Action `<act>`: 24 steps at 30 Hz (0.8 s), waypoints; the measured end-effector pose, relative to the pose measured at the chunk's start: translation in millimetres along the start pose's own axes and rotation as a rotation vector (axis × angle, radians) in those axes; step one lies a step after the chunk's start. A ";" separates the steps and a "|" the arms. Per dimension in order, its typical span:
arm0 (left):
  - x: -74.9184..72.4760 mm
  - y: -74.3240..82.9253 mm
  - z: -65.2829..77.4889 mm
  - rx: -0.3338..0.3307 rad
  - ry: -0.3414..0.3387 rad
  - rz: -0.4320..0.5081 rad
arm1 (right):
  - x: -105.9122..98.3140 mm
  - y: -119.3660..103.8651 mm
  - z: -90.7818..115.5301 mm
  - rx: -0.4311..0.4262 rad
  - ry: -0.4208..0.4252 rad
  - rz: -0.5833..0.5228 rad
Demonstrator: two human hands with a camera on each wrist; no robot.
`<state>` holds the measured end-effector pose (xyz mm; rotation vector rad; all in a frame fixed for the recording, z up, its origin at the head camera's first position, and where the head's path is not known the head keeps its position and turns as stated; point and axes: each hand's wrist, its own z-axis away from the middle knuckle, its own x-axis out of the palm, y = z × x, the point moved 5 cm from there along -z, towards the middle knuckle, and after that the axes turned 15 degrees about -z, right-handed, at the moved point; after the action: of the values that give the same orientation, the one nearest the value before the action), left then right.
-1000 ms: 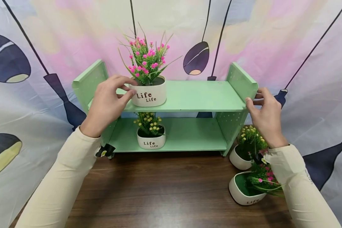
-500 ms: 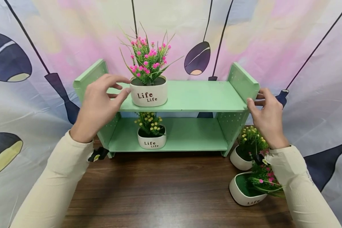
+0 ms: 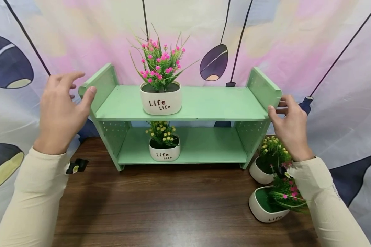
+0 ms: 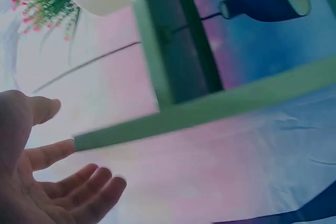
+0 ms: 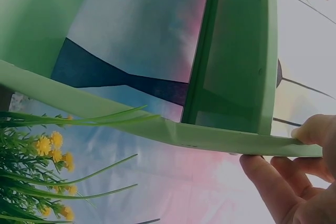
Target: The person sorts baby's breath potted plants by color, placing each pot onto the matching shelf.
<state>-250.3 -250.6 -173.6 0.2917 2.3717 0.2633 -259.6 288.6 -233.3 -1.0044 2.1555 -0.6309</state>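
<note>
A green two-tier shelf stands on the dark wooden table. My right hand grips the top of its right side panel; in the right wrist view the thumb lies on one face and the fingers on the other. Fingers spread, my left hand is raised beside the left side panel and holds nothing. In the left wrist view its fingertips come right at the panel's end. On the upper board sits a white pot of pink flowers marked "Life". Below it, a smaller white pot of yellow flowers sits on the lower board.
Two more white pots are on the table to the right of the shelf: one with yellow flowers and, nearer, one with pink flowers. The right forearm passes over them. A patterned cloth hangs close behind the shelf.
My left hand has let go of the upper pink-flower pot and moved left to the left side panel. The pot stays put. My right hand keeps its grip on the right panel.
</note>
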 end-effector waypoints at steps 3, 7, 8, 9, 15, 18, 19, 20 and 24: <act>7.5 -14.7 3.2 -0.036 -0.040 0.003 | 1.4 -1.3 -0.5 -0.002 -0.004 0.003; 14.2 -25.5 7.7 -0.028 -0.012 0.098 | 1.3 -2.7 -0.4 -0.002 0.004 0.007; 15.1 -26.9 8.5 -0.019 0.000 0.124 | 0.9 -2.7 -0.2 0.000 0.006 0.007; 16.0 -28.0 8.9 -0.012 0.012 0.146 | 0.4 -2.6 0.1 0.002 0.008 0.008; 20.5 -28.4 9.6 0.024 0.024 0.148 | -3.7 2.3 4.5 0.007 0.015 0.003; 21.3 -25.2 10.1 0.049 0.056 0.124 | -4.6 3.1 5.0 -0.003 0.008 -0.015; 21.7 -23.9 10.6 0.061 0.079 0.112 | -4.9 2.8 4.7 -0.006 0.002 -0.023; 22.0 -22.7 11.1 0.067 0.099 0.099 | -5.0 2.8 4.5 -0.004 -0.010 -0.036; 24.3 -17.6 14.3 0.080 0.176 0.038 | -9.7 6.5 8.6 0.043 -0.081 -0.071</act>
<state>-260.2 -259.0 -204.3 0.3651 2.5568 0.2202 -251.7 298.8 -239.7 -1.0690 2.0355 -0.6553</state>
